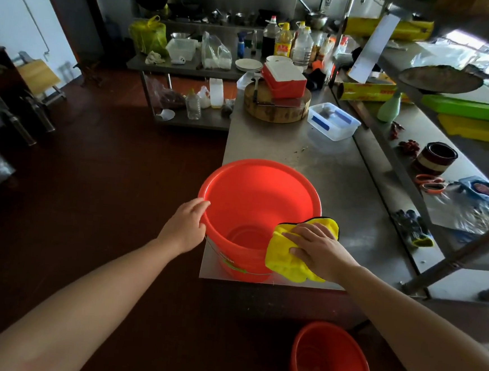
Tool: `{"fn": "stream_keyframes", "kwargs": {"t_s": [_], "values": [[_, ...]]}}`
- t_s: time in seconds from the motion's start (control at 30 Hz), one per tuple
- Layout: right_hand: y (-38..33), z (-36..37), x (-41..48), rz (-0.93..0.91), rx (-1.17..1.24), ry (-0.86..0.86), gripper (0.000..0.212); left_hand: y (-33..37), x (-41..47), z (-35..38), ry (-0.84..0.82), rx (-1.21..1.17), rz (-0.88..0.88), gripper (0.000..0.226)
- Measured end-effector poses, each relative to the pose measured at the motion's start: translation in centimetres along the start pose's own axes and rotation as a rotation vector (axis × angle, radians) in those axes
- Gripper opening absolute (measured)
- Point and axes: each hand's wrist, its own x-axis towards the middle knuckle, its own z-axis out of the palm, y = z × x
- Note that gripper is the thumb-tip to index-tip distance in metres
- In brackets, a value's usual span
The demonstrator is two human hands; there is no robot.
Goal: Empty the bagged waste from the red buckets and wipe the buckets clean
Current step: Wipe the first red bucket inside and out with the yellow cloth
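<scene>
A red bucket (pixel 254 197) stands upright and empty at the near corner of the steel table (pixel 334 175). My left hand (pixel 186 226) grips its left rim. My right hand (pixel 317 251) presses a yellow cloth (pixel 283 254) over the bucket's right rim, with part of the cloth hanging inside and part outside. A second red bucket (pixel 330 363) stands on the dark floor below the table, at the lower right, also with no bag in it.
Further along the table are a round wooden chopping block (pixel 275 110) with a cleaver and a red box on it, and a clear plastic tub (pixel 333 120). A shelf rack (pixel 456 161) with clutter runs along the right. Dark floor lies to the left.
</scene>
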Motion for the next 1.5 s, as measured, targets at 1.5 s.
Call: {"fn": "stream_keyframes", "kwargs": {"t_s": [1.5], "values": [[-6.1,4.3,-8.1,-0.217,-0.385,-0.274,0.058,3.8,3.1,0.0,0.173,0.273,0.168,0.099]]}}
